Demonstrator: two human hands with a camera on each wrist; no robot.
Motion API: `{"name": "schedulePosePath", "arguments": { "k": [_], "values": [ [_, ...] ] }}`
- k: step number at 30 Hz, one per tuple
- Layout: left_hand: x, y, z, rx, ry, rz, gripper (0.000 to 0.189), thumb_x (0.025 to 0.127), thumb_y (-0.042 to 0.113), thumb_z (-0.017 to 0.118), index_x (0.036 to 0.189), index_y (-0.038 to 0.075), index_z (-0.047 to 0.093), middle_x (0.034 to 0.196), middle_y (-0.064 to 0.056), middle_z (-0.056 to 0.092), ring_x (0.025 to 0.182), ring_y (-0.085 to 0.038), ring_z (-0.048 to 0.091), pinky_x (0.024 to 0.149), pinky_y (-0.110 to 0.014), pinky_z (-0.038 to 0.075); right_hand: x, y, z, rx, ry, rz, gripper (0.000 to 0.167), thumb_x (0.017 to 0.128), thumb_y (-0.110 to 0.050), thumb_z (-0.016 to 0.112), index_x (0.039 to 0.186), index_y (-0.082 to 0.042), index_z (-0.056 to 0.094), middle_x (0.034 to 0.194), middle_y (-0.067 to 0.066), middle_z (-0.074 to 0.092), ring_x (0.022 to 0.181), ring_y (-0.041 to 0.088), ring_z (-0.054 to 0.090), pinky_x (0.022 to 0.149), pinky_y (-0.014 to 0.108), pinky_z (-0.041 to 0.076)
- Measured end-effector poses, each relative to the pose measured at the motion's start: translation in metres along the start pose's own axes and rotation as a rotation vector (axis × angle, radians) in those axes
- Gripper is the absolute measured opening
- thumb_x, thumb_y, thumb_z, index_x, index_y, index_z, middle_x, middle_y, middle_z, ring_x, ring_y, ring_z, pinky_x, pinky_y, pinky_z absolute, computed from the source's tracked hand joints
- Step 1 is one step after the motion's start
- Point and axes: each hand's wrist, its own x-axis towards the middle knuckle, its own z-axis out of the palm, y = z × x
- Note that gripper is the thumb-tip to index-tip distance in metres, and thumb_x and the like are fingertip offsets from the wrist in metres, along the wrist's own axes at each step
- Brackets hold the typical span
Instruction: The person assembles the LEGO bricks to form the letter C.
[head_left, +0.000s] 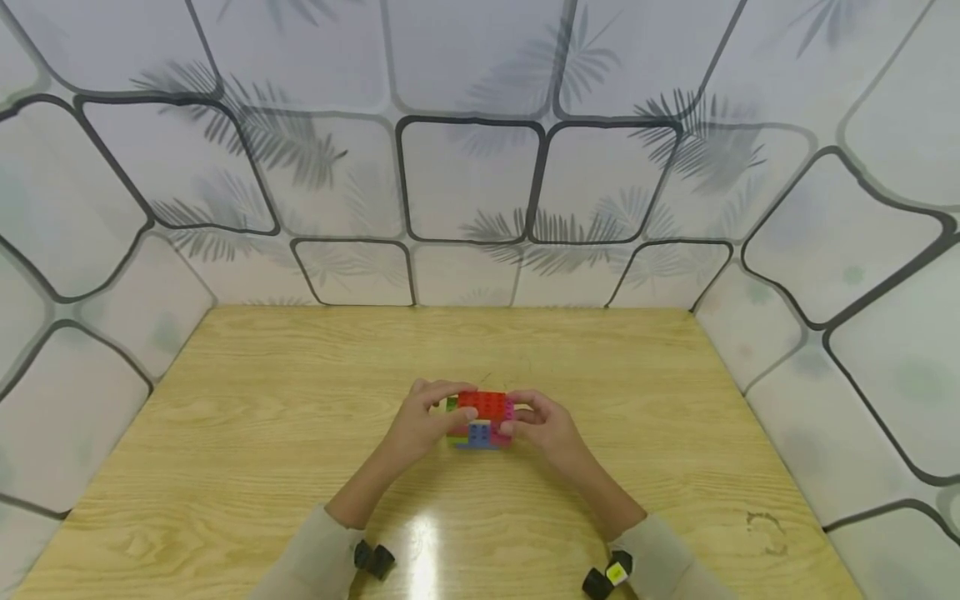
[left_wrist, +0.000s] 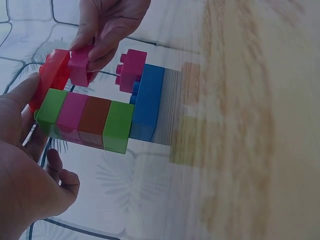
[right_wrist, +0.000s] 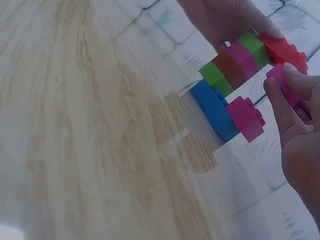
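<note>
On the table stands a construction of toy building bricks. Its base is a long blue brick (left_wrist: 148, 102). One end carries a column: a green brick (left_wrist: 118, 127), a brown brick (left_wrist: 94, 123), a pink brick (right_wrist: 241, 59) and another green brick (left_wrist: 51, 107). A red brick (head_left: 491, 406) lies across the column's top and juts out sideways. My left hand (head_left: 420, 423) pinches the red brick between thumb and fingers near the column. My right hand (head_left: 553, 431) pinches a loose-looking pink brick (left_wrist: 80, 66) close under the red brick's free end. A lower pink brick (right_wrist: 244, 118) sits on the blue base, apart from it.
The wooden table (head_left: 300, 358) reaches back to a pale patterned wall (head_left: 480, 183), with side panels at left and right. A dark device (head_left: 373, 558) is on the left wrist and another (head_left: 607, 575) on the right. A dark ring-like mark (head_left: 767, 533) shows at right.
</note>
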Motion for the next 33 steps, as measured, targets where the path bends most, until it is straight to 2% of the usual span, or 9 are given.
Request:
{"name": "schedulePosePath", "arguments": {
  "k": [3,11,20,24,27,33],
  "values": [
    [0.0003,-0.0007,0.0003,-0.001,0.0,-0.005,0.041,0.09,0.038,0.075,0.127,0.021,0.071,0.125,0.007,0.067,0.104,-0.033,0.039,0.084,-0.038,0.033,-0.0002,0.0007,0.0001,-0.003,-0.006,0.004,0.054,0.089,-0.023,0.078,0.133,-0.003,0.055,0.124,0.018,0.067,0.112,0.023,0.069,0.09,0.028,0.057],
    [0.0005,-0.0011,0.0009,0.003,0.007,-0.006,0.038,0.089,0.042,0.076,0.125,0.029,0.071,0.123,0.009,0.067,0.103,-0.031,0.039,0.083,-0.038,0.034,-0.0003,-0.0005,0.0026,-0.001,0.012,-0.012,0.05,0.09,-0.019,0.077,0.131,-0.001,0.056,0.12,0.017,0.07,0.107,0.018,0.071,0.088,0.027,0.056],
    [0.0,-0.0004,0.0014,0.004,0.011,-0.007,0.036,0.089,0.044,0.075,0.122,0.033,0.071,0.123,0.012,0.067,0.103,-0.028,0.039,0.084,-0.039,0.034,-0.0008,-0.0012,0.0014,-0.004,0.01,-0.012,0.049,0.09,-0.02,0.077,0.131,-0.003,0.057,0.122,0.016,0.07,0.109,0.02,0.07,0.091,0.028,0.056],
    [0.0002,0.0004,0.0018,0.011,0.013,-0.01,0.037,0.089,0.046,0.075,0.123,0.033,0.071,0.124,0.012,0.066,0.105,-0.029,0.04,0.085,-0.039,0.034,-0.0016,-0.0017,-0.0001,0.03,-0.001,-0.023,0.048,0.091,-0.015,0.075,0.132,0.0,0.055,0.12,0.017,0.07,0.105,0.019,0.072,0.091,0.029,0.056],
    [0.0004,0.0005,0.0023,0.013,0.015,-0.008,0.036,0.089,0.046,0.075,0.122,0.033,0.071,0.125,0.012,0.066,0.106,-0.03,0.04,0.085,-0.039,0.035,-0.0023,-0.0028,0.0,0.071,-0.006,-0.032,0.047,0.092,-0.012,0.073,0.132,0.003,0.053,0.116,0.013,0.071,0.102,0.017,0.072,0.089,0.029,0.057],
    [0.0001,-0.0006,0.0023,0.021,0.02,-0.008,0.035,0.09,0.045,0.074,0.122,0.033,0.071,0.124,0.012,0.066,0.103,-0.025,0.04,0.086,-0.039,0.035,-0.0027,-0.0047,0.0017,0.148,-0.035,-0.046,0.047,0.092,-0.006,0.07,0.132,0.008,0.05,0.112,0.006,0.07,0.1,0.016,0.072,0.088,0.03,0.058]
  ]
}}
